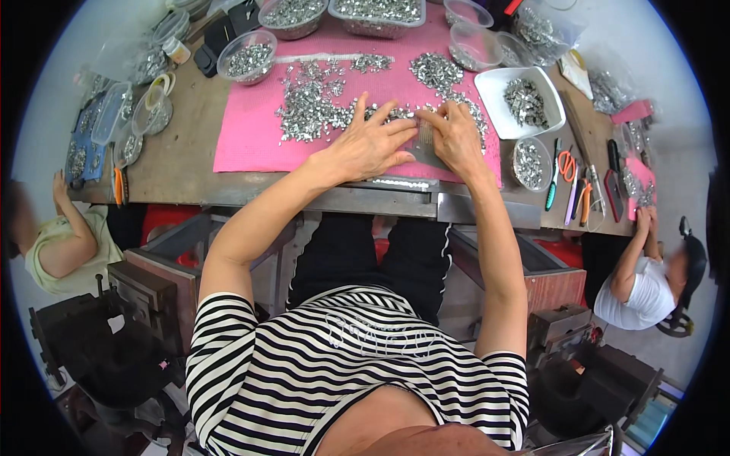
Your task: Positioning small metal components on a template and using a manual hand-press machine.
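Head view only. Hands meet at the near edge of a pink mat [251, 140] on a worn wooden workbench [179, 163]. Left hand [369, 144] lies palm down, fingers spread flat, fingertips pressing on a small grey slotted metal plate [426, 148] that sits on the mat between both hands. Right hand [456, 137] is curled, fingertips pinched together at the plate's far edge; it seems to hold a tiny metal piece, but too small to confirm. Neither hand wraps around the plate; contact is fingertip only.

Loose small silver metal parts [312, 102] are scattered over the mat just beyond the hands, with a denser heap [436, 70] to the far right of them.

Far side of the bench: clear plastic bowl [247, 57] of the same parts at far left of the mat, two more clear tubs [378, 15] along the far edge, an empty-looking clear cup [475, 45] right of them. White square tray [521, 102] with parts sits right of the mat; a small round clear dish [531, 163] of parts lies near it, closer in. Scissors with orange handles [566, 163] and other hand tools lie further right.

Another person in a pale top [65, 243] sits at the left end of the bench, another in a white shirt [642, 292] at the right end. Wearer has a black-and-white striped shirt [342, 365].
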Demonstrator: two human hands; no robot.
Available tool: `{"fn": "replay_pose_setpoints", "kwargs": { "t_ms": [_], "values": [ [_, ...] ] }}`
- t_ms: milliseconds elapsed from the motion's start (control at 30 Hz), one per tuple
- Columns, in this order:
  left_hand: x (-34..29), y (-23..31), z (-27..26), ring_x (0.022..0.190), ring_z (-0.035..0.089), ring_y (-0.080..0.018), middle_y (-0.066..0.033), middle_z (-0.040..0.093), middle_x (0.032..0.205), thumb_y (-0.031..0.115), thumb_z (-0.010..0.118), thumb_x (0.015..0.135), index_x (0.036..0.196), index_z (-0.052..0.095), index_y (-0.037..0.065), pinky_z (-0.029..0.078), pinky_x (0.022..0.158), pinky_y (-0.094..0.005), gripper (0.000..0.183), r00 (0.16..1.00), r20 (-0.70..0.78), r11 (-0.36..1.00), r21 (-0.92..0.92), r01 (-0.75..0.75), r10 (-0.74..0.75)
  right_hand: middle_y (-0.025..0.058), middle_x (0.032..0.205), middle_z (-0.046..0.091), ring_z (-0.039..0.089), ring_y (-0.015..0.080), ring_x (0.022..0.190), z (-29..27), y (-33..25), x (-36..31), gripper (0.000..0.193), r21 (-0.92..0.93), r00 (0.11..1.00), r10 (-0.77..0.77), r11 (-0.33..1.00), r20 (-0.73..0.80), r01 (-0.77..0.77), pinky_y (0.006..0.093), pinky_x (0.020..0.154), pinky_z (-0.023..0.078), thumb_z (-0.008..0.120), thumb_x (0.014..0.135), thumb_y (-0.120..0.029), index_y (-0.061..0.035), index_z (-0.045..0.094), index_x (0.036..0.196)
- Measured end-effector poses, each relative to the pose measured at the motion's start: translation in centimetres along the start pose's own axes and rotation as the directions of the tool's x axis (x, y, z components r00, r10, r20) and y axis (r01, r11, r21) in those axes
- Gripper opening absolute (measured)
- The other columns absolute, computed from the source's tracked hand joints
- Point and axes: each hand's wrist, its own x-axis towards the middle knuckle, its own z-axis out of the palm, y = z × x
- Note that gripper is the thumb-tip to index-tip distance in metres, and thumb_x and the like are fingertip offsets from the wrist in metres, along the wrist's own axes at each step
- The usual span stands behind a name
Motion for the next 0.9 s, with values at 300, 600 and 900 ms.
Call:
{"fn": "replay_pose_setpoints", "kwargs": {
  "t_ms": [300, 600, 900],
  "values": [
    [0.8, -0.1, 0.1, 0.145, 0.035, -0.0324, -0.0074, 0.051, 0.146, 0.049, 0.058, 0.098, 0.136, 0.060, 0.006, 0.019, 0.114, -0.0720, 0.057, 0.999, -0.003, 0.999, 0.011, 0.037, -0.037, 0.0089, 0.090, 0.058, 0.054, 0.0274, 0.086, -0.6, 0.5, -0.9, 0.036, -0.100, 0.997, -0.057, 0.993, 0.056, 0.062, 0.0394, 0.077, 0.048, 0.066, 0.079, 0.000, -0.0150, 0.076, 0.111],
    [1.7, -0.1, 1.0, 0.150, 0.026, -0.0382, -0.0046, 0.038, 0.160, 0.055, 0.049, 0.101, 0.148, 0.049, 0.007, 0.015, 0.115, -0.0733, 0.067, 0.997, 0.061, 0.998, -0.025, 0.052, -0.050, 0.0087, 0.088, 0.054, 0.053, 0.0270, 0.086, -2.9, -0.6, -1.9, 0.039, -0.146, 0.986, -0.065, 0.985, 0.151, 0.087, 0.0383, 0.077, 0.047, 0.069, 0.077, 0.001, -0.0146, 0.076, 0.112],
    [-0.2, 0.8, -1.2, 0.149, 0.029, -0.0384, -0.0007, 0.056, 0.148, 0.043, 0.052, 0.103, 0.133, 0.066, 0.010, 0.007, 0.116, -0.0729, 0.046, 0.996, 0.084, 0.970, -0.242, 0.032, -0.012, 0.0096, 0.086, 0.056, 0.055, 0.0271, 0.085, -4.3, -1.8, -4.0, 0.034, 0.019, 0.990, -0.011, 1.000, 0.144, 0.009, 0.0380, 0.077, 0.047, 0.066, 0.077, 0.004, -0.0082, 0.076, 0.107]
  ]
}}
